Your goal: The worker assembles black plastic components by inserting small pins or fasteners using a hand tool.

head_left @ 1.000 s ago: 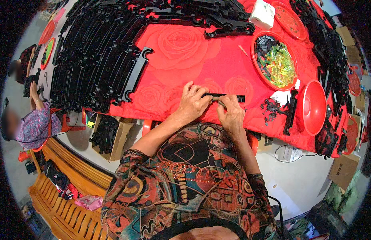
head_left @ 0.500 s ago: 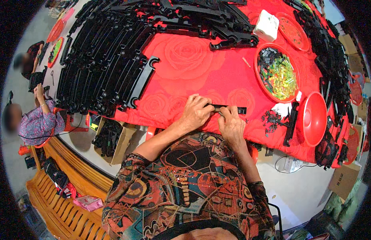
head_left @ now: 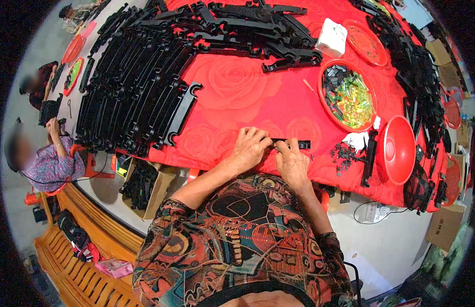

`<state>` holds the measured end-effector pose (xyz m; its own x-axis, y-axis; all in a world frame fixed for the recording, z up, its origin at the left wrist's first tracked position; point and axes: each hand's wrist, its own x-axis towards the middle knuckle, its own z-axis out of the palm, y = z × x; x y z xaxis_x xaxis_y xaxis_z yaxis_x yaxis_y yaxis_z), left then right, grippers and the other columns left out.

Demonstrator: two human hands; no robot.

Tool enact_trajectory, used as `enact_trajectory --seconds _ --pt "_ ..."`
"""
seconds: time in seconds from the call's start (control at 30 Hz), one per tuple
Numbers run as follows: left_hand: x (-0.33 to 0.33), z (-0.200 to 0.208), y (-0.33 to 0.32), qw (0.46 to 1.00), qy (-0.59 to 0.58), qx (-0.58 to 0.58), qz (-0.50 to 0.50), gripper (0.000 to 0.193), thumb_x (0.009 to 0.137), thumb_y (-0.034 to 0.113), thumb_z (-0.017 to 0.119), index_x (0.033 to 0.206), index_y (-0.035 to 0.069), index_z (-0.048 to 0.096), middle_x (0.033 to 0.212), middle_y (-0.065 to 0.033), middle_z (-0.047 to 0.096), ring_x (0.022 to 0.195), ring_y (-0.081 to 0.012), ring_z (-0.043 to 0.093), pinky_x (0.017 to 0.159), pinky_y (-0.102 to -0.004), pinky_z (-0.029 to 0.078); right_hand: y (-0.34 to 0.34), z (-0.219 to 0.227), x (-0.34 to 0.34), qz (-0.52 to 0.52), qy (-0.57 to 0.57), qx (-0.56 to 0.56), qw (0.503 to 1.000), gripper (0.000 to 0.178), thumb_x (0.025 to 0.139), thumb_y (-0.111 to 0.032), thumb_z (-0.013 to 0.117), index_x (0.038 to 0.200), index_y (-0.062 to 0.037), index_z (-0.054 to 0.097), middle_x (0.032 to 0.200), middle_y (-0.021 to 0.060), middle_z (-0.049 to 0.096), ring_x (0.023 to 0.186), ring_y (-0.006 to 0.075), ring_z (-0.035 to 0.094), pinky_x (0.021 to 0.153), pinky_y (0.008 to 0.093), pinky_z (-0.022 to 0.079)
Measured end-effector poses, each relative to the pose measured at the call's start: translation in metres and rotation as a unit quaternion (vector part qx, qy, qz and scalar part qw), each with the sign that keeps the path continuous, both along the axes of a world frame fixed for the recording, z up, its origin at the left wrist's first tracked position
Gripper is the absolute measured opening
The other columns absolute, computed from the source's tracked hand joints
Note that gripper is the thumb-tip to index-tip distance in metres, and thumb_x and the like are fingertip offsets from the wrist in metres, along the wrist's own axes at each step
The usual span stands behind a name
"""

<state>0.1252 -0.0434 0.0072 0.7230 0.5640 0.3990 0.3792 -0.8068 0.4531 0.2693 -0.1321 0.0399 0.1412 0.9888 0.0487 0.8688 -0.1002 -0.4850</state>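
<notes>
Near the front edge of the red cloth-covered table (head_left: 217,115), both my hands are closed on one black plastic strip (head_left: 303,145). My left hand (head_left: 251,149) grips its left part, which the fingers mostly cover. My right hand (head_left: 293,162) pinches it around the middle, and its right end sticks out past the fingers. Whatever lies between my fingertips is too small to make out. To the right, small black bits (head_left: 342,159) are scattered on the cloth beside a longer black strip (head_left: 369,158).
Rows of black plastic parts (head_left: 135,87) fill the table's left and back. A red tray (head_left: 345,128) of black and yellow-green pieces stands right, near a red bowl (head_left: 400,151), a white tissue pack (head_left: 331,38) and another red tray (head_left: 368,43). Someone sits far left, beyond a wooden bench (head_left: 84,271).
My hands stay on the black strip. The right fingers have shifted slightly left and bent closer to the left hand. The whole view has tilted a little.
</notes>
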Motion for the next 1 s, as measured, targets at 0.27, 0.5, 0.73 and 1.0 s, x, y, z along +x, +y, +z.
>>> enact_trajectory --seconds 0.27,0.5,0.73,1.0 --pt "-0.004 -0.005 0.002 1.000 0.007 0.001 -0.014 0.013 0.074 0.008 0.056 0.086 0.010 0.061 0.090 -0.0045 0.055 0.088 -0.0235 0.049 0.079 -0.0386 0.034 -0.003 0.002 -0.006 -0.003 0.022 0.082 0.996 0.019 0.077 -0.009 0.057 0.097 -0.0077 0.057 0.094 0.0133 0.049 0.064 0.0322 0.060 0.052 0.0424 0.048" --pt "-0.003 -0.007 -0.002 1.000 -0.002 0.023 -0.001 0.013 0.074 0.010 0.056 0.087 0.010 0.061 0.092 -0.0044 0.055 0.089 -0.0236 0.049 0.079 -0.0385 0.035 0.000 -0.007 -0.013 -0.023 -0.020 0.016 0.999 0.021 0.077 -0.008 0.056 0.098 -0.0059 0.053 0.097 0.0135 0.050 0.067 0.0341 0.059 0.053 0.0439 0.047" --pt "-0.005 -0.004 0.005 0.999 0.005 0.035 -0.004 0.012 0.076 0.013 0.058 0.087 0.009 0.060 0.091 -0.0048 0.055 0.090 -0.0237 0.050 0.080 -0.0390 0.036 0.001 0.000 -0.007 0.017 -0.050 0.041 0.998 0.020 0.076 -0.006 0.058 0.096 -0.0058 0.054 0.091 0.0138 0.049 0.066 0.0290 0.062 0.051 0.0387 0.049" --pt "0.040 0.021 0.115 0.992 -0.058 0.015 0.108 0.028 0.076 0.021 0.066 0.095 0.003 0.057 0.096 -0.0135 0.058 0.092 -0.0319 0.054 0.077 -0.0409 0.044 -0.019 0.037 0.010 -0.088 0.129 0.264 0.952 0.020 0.077 0.004 0.054 0.096 -0.0012 0.059 0.087 0.0168 0.057 0.076 0.0314 0.058 0.065 0.0379 0.048"
